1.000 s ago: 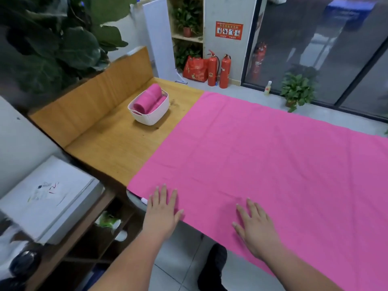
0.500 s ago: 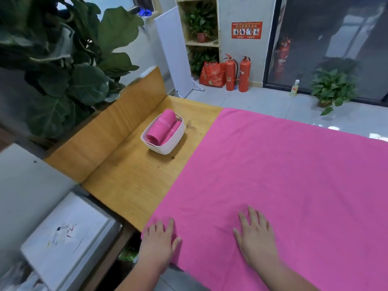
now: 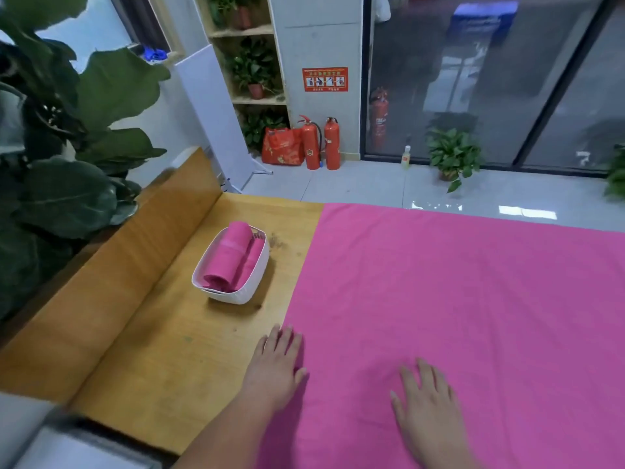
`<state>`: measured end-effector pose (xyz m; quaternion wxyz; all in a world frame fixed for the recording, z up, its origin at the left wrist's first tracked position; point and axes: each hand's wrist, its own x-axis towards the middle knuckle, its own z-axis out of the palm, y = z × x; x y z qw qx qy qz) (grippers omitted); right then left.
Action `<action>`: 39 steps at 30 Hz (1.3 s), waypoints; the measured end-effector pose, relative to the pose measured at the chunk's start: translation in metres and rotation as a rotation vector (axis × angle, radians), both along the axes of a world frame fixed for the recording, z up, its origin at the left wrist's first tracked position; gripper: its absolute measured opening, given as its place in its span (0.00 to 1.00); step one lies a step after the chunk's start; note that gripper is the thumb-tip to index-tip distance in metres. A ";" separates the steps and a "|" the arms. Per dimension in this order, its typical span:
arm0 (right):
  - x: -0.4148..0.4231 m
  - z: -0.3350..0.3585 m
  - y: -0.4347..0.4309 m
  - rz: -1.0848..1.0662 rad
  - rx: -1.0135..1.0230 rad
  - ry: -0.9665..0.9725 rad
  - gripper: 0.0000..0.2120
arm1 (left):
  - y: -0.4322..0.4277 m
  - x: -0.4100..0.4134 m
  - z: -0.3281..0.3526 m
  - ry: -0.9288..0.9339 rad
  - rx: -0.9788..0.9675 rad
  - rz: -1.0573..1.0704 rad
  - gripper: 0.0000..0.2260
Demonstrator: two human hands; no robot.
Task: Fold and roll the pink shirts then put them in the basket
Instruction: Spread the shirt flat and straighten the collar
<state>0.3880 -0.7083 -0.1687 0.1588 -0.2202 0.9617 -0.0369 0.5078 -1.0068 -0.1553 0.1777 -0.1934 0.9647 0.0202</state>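
A large pink cloth (image 3: 466,299) lies spread flat over the right part of the wooden table (image 3: 162,350). A white basket (image 3: 236,294) stands on the bare wood to the left, holding rolled pink shirts (image 3: 228,257). My left hand (image 3: 275,367) lies flat at the cloth's left edge, fingers straight, partly on wood and partly on cloth. My right hand (image 3: 429,404) rests flat on the cloth near the front edge, fingers spread. Neither hand holds anything.
A raised wooden side panel (image 3: 111,265) borders the table on the left, with a big leafy plant (image 3: 67,164) behind it. A white box corner (image 3: 67,448) shows at the bottom left. Fire extinguishers (image 3: 321,143) and potted plants stand on the floor beyond.
The view has tilted up and shifted. My left hand has slid forward along the cloth's left edge, closer to the basket. My right hand stays flat on the cloth.
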 end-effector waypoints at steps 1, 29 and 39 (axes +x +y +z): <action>0.004 0.004 -0.004 -0.012 0.013 0.013 0.32 | -0.006 0.007 -0.006 -0.012 0.011 -0.021 0.36; 0.167 0.006 -0.222 -0.031 -0.018 -0.034 0.46 | -0.140 0.011 -0.009 0.101 0.232 -0.306 0.37; 0.158 0.032 -0.220 -0.033 -0.178 -0.219 0.42 | -0.132 -0.007 -0.003 0.216 0.347 -0.144 0.30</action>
